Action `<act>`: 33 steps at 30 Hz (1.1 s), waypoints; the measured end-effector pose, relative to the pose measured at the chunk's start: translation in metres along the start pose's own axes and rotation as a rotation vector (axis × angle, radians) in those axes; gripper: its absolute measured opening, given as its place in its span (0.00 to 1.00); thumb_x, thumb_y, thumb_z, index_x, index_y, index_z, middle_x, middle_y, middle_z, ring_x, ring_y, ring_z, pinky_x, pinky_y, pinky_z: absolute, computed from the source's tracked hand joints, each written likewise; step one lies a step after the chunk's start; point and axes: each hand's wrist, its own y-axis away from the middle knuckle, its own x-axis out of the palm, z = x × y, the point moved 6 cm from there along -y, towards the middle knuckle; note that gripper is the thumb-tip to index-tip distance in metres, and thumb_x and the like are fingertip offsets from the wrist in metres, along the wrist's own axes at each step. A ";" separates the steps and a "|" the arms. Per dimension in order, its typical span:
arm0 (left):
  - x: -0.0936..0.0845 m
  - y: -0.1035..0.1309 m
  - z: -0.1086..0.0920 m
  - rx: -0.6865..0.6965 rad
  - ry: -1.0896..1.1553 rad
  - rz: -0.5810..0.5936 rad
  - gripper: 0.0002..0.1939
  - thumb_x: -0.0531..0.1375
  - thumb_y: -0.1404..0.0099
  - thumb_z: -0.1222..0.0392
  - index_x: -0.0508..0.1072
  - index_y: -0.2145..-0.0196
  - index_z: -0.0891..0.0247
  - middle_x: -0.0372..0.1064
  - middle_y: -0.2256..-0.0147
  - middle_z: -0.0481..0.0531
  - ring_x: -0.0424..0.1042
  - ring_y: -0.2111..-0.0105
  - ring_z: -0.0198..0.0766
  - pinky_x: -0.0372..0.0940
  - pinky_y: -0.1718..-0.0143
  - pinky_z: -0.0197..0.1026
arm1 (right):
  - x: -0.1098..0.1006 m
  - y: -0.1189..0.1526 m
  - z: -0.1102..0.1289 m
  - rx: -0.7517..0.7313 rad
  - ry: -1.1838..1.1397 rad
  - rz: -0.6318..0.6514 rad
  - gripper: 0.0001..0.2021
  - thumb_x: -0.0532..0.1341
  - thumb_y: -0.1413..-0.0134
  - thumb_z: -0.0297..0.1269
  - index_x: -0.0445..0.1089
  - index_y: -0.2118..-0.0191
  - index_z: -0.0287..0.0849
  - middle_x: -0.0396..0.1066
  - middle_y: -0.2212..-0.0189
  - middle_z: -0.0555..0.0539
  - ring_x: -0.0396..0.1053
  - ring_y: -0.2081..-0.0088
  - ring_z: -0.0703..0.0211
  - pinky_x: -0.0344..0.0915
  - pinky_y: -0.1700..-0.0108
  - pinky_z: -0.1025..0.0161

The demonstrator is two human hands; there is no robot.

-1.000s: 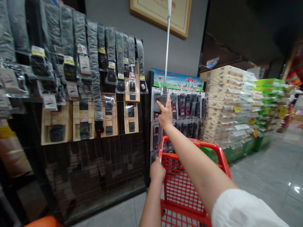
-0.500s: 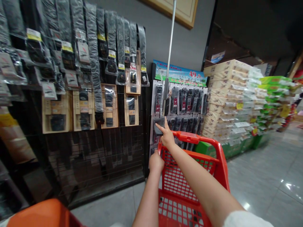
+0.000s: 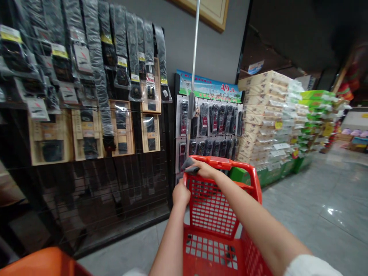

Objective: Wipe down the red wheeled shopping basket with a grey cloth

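A red shopping cart (image 3: 214, 207) with a lattice basket stands in front of me. My left hand (image 3: 181, 193) is wrapped round the left side of its frame, just below the handle corner. On a dark grey cloth (image 3: 190, 165) lies my right hand (image 3: 203, 170), its fingers pressing the cloth against the handle's left corner. The red handle bar (image 3: 224, 163) extends to the right of that hand. Behind the hands a thin metal pole (image 3: 194, 57) rises.
Packaged belts (image 3: 93, 57) and boxed belts (image 3: 122, 128) hang on a dark rack at left. A belt display (image 3: 211, 119) is behind the cart. Stacked cartons (image 3: 263, 115) stand at right. Something orange (image 3: 43, 264) is at lower left.
My right hand has moved down onto the cart's handle corner with the cloth, its fingers now closed over it. The view has shifted, so the cart and racks sit further left.
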 end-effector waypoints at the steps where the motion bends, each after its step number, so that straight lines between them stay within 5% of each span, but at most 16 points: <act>1: 0.000 0.000 0.000 0.002 0.001 -0.002 0.12 0.52 0.34 0.65 0.68 0.53 0.64 0.77 0.57 0.63 0.76 0.56 0.49 0.65 0.62 0.41 | -0.015 0.002 -0.003 0.017 -0.048 0.003 0.20 0.56 0.54 0.23 0.78 0.57 0.43 0.77 0.53 0.48 0.73 0.52 0.55 0.67 0.44 0.55; 4: -0.001 0.000 0.000 0.001 0.004 -0.008 0.10 0.53 0.33 0.62 0.68 0.55 0.63 0.77 0.58 0.61 0.77 0.56 0.49 0.64 0.63 0.40 | -0.081 0.013 -0.009 0.086 -0.072 -0.289 0.24 0.54 0.55 0.23 0.76 0.53 0.42 0.78 0.57 0.47 0.73 0.53 0.55 0.67 0.45 0.53; 6: -0.001 0.000 0.000 -0.002 0.004 -0.009 0.10 0.53 0.33 0.62 0.68 0.56 0.63 0.77 0.58 0.61 0.77 0.57 0.47 0.64 0.63 0.39 | -0.121 0.028 -0.001 0.063 0.071 -0.537 0.28 0.54 0.54 0.22 0.72 0.46 0.44 0.74 0.49 0.46 0.70 0.47 0.54 0.63 0.41 0.52; 8: -0.001 0.000 -0.001 -0.005 0.002 -0.010 0.09 0.53 0.33 0.63 0.68 0.56 0.63 0.77 0.58 0.61 0.77 0.57 0.46 0.64 0.63 0.38 | -0.139 0.043 0.007 0.084 0.348 -0.623 0.30 0.55 0.52 0.22 0.68 0.42 0.48 0.65 0.39 0.45 0.61 0.38 0.52 0.56 0.36 0.51; 11: -0.001 0.001 -0.002 -0.003 -0.003 -0.012 0.09 0.53 0.33 0.62 0.68 0.56 0.63 0.77 0.59 0.61 0.77 0.56 0.45 0.63 0.63 0.38 | -0.124 0.057 0.000 0.314 0.740 -0.458 0.30 0.60 0.49 0.27 0.65 0.40 0.54 0.56 0.34 0.45 0.51 0.33 0.42 0.45 0.34 0.38; 15: -0.003 0.001 -0.004 0.008 -0.015 -0.005 0.09 0.54 0.33 0.61 0.68 0.56 0.62 0.77 0.59 0.60 0.77 0.57 0.47 0.63 0.64 0.38 | -0.082 0.061 -0.017 0.522 0.889 -0.297 0.27 0.59 0.43 0.38 0.60 0.37 0.52 0.66 0.41 0.41 0.57 0.37 0.41 0.42 0.37 0.32; 19: -0.004 0.002 -0.004 -0.011 -0.031 -0.002 0.09 0.54 0.34 0.63 0.68 0.56 0.62 0.77 0.59 0.60 0.77 0.57 0.46 0.63 0.64 0.38 | -0.061 0.035 -0.011 0.502 0.933 -0.293 0.22 0.58 0.42 0.41 0.65 0.42 0.48 0.71 0.48 0.38 0.65 0.44 0.43 0.49 0.39 0.40; 26: -0.005 0.004 -0.008 -0.018 -0.069 0.010 0.11 0.53 0.35 0.67 0.68 0.55 0.63 0.77 0.58 0.60 0.77 0.57 0.46 0.62 0.64 0.38 | -0.044 -0.021 -0.009 0.443 0.868 -0.168 0.16 0.50 0.40 0.29 0.71 0.52 0.36 0.76 0.56 0.34 0.73 0.53 0.48 0.62 0.49 0.54; 33: -0.007 0.005 -0.009 -0.047 -0.079 0.026 0.11 0.53 0.33 0.65 0.68 0.53 0.63 0.77 0.57 0.61 0.77 0.56 0.46 0.62 0.64 0.38 | -0.010 -0.039 -0.011 0.205 0.682 -0.066 0.30 0.54 0.48 0.22 0.64 0.39 0.46 0.64 0.38 0.48 0.56 0.35 0.61 0.48 0.33 0.59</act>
